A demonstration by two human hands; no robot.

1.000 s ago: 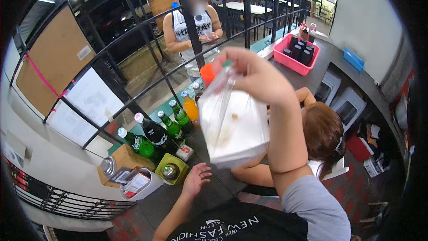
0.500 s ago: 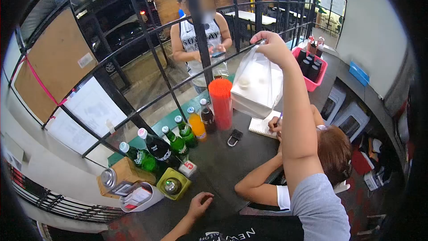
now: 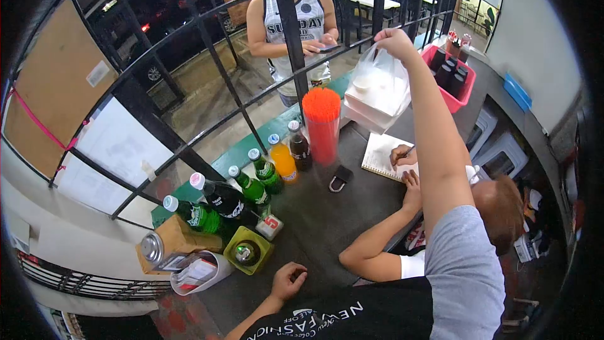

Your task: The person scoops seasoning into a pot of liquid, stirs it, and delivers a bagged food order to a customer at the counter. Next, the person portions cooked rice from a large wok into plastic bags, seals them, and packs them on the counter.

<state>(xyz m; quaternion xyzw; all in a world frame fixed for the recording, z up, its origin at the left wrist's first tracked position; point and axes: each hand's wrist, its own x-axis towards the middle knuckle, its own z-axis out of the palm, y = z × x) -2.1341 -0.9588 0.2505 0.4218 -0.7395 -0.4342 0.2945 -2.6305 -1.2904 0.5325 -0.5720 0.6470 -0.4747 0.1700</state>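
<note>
My right hand (image 3: 395, 44) is raised over the counter, its fingers closed on the gathered top of a clear plastic bag (image 3: 381, 63). Inside the bag are a white box (image 3: 376, 108) and a small round lidded cup (image 3: 363, 83) on top of it. The bag hangs in front of the window bars, above a spiral notebook (image 3: 377, 151). My left hand (image 3: 289, 280) rests on the dark counter (image 3: 314, 226), fingers loosely curled in, with nothing in it. Nearest to it stands a yellow-green square container (image 3: 265, 253) with a bottle inside.
Soda bottles (image 3: 250, 187) line the window ledge beside a tall container of red straws (image 3: 321, 126). A padlock (image 3: 340, 178) lies on the counter. At my right, a co-worker (image 3: 384, 245) writes in the notebook. Beyond the bars (image 3: 289, 31) a person (image 3: 296, 25) holds a phone.
My view has shifted a little. The bag, still in my right hand, hangs slightly farther right. My left hand stays on the counter, and the person outside still handles the phone.
</note>
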